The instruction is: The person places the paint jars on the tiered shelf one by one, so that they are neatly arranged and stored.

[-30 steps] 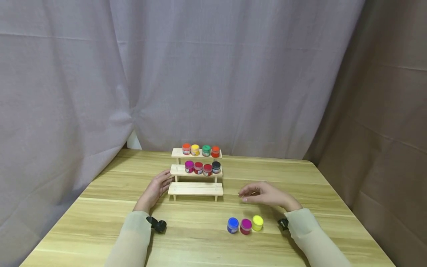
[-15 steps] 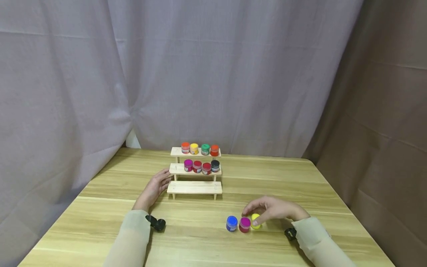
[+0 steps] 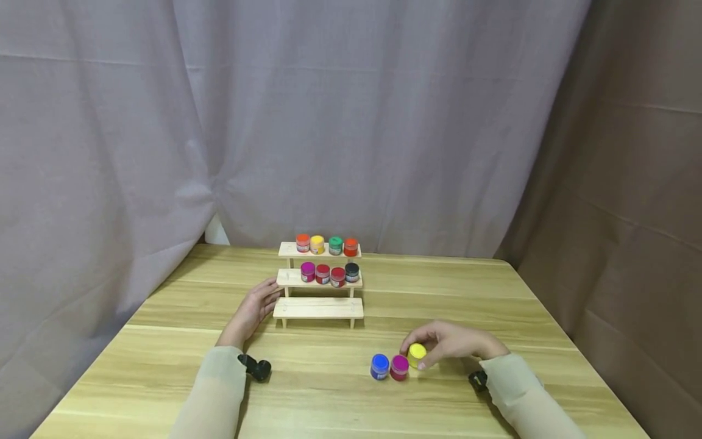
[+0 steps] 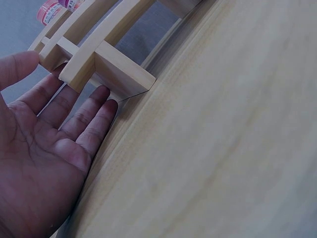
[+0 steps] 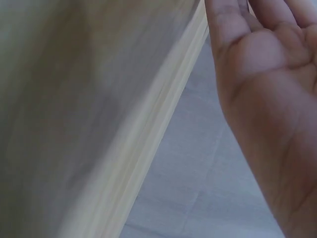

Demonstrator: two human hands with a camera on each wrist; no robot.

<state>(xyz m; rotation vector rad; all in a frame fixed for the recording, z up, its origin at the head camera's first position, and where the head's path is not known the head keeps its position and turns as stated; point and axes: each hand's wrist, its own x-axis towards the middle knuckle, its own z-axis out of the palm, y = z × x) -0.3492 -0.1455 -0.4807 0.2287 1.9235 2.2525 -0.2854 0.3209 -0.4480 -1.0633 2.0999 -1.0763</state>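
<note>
My left hand point(image 3: 259, 310) rests at the left end of a three-step wooden display rack point(image 3: 318, 309). In the left wrist view its fingers point(image 4: 91, 111) are extended, fingertips right at the rack's end and leg. With thumb and fingers on either side, my right hand point(image 3: 452, 341) pinches a yellow paint jar point(image 3: 417, 354). A magenta-lidded jar point(image 3: 399, 368) and a blue paint jar point(image 3: 379, 367) stand close to its left. The right wrist view shows the right palm point(image 5: 267, 99), but the held jar is out of that view.
On the rack's top step stand orange, yellow-orange, green and red jars point(image 3: 336, 246). The middle step bears magenta, two red and black jars point(image 3: 323, 274). Grey curtains point(image 3: 351, 122) hang behind the wooden table point(image 3: 307, 390) and along its sides.
My right hand has come down toward me from beside the rack and taken hold of the yellow paint jar, which has shifted slightly away from me. The left hand stays at the rack.
</note>
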